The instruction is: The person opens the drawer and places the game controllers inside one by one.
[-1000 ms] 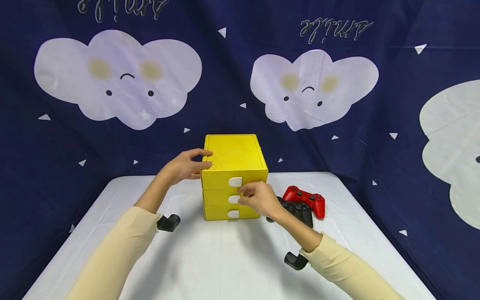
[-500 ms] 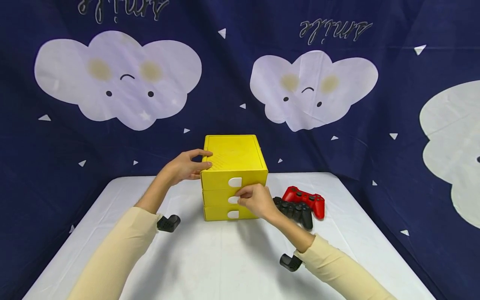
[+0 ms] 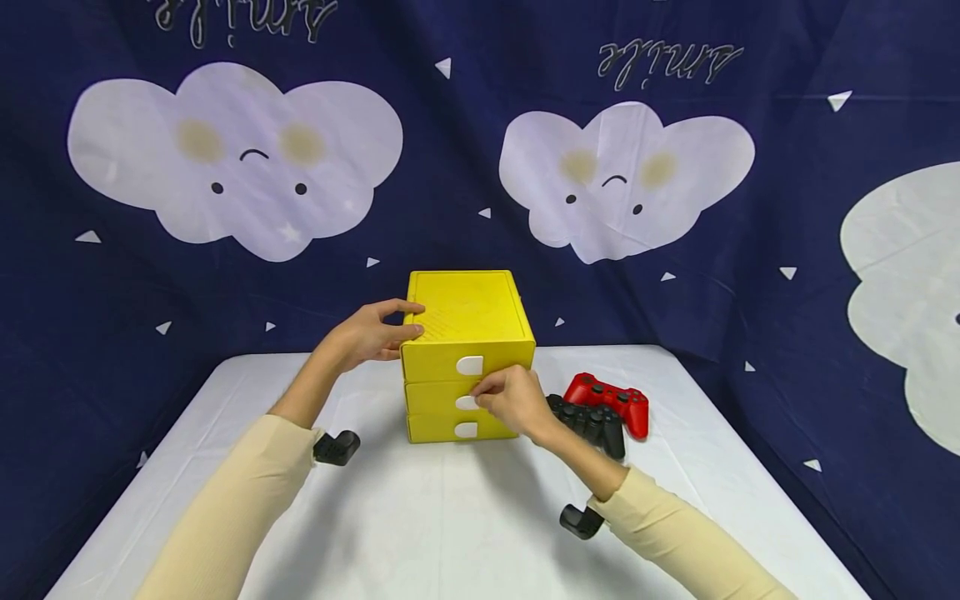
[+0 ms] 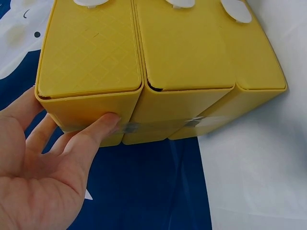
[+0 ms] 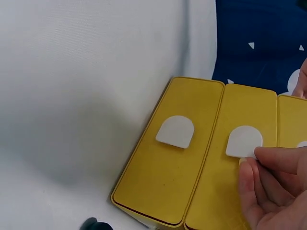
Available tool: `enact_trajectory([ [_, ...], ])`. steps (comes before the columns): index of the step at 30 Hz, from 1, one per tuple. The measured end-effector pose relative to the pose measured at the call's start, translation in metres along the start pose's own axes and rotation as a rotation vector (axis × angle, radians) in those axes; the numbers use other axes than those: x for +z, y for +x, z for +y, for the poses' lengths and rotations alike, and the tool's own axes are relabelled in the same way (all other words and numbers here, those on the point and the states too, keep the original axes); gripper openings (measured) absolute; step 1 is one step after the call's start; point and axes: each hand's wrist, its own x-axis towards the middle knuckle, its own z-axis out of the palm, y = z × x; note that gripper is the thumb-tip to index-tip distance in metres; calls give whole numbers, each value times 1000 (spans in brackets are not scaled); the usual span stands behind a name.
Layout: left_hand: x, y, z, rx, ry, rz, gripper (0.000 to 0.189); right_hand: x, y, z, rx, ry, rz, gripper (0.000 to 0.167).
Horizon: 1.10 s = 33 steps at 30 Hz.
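A small yellow drawer box (image 3: 468,308) with three stacked drawers stands at the back of the table, each drawer bearing a rounded white tab. My right hand (image 3: 517,404) is at the middle drawer's front. In the right wrist view, its thumb and fingertips pinch the lower edge of the middle white tab (image 5: 244,140). On the box's upper left corner rests my left hand (image 3: 367,335), with extended fingers over the top edge. The left wrist view shows a fingertip (image 4: 111,120) of it pressed to the side wall. All three drawers look closed or nearly so.
Right of the box lie a black game controller (image 3: 600,427) and a red game controller (image 3: 615,400). A white cloth covers the table (image 3: 420,525). A dark blue curtain (image 3: 450,183) with cloud prints hangs close behind the box.
My right hand has shifted slightly left and its fingertips have come onto the middle tab. The left hand and the box stay in place.
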Motion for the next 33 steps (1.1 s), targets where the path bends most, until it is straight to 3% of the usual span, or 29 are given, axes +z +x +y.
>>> enact_trajectory([
  [22,0,0,1,-8,12,-2,56,-17,-48,-20,-110,-73,-249,11],
  [33,2,1,1,-4,36,9,54,-23,-69,-24,-129,-79,-298,11],
])
